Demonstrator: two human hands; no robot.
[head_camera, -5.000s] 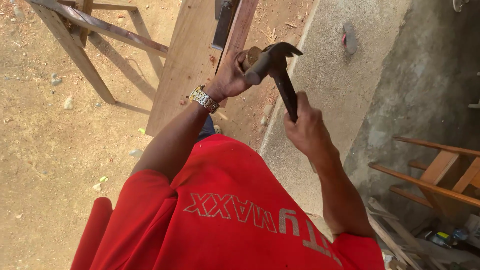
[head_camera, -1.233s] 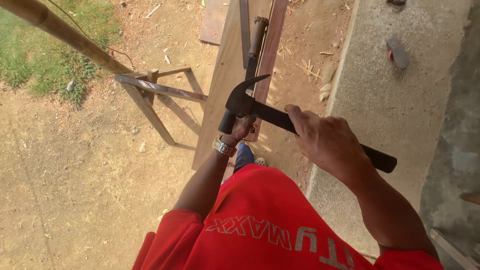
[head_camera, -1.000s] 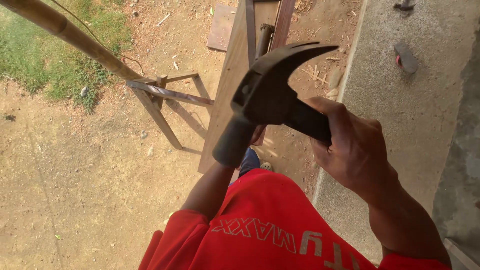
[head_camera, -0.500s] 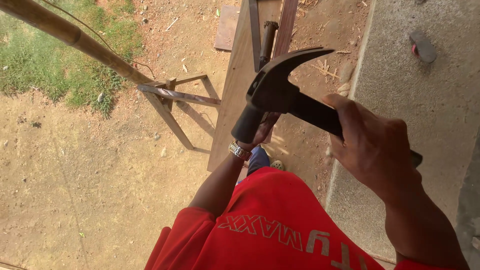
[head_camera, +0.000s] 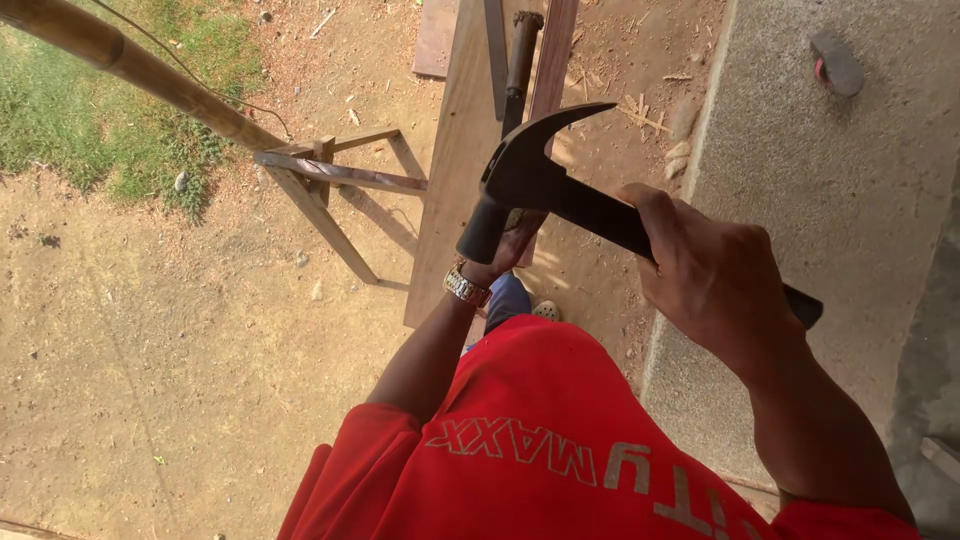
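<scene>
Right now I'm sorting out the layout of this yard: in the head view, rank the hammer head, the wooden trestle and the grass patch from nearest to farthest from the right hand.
1. Hammer head, just left of the right hand holding the handle.
2. Wooden trestle, farther left on the dirt.
3. Grass patch, far upper left.

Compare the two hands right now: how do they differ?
The right hand is raised and closed around the black handle of the claw hammer; the left hand sits lower at the wooden plank, mostly hidden behind the hammer head. The left wrist wears a metal watch; the right wrist is bare. Both arms are bare below the red shirt.
</scene>
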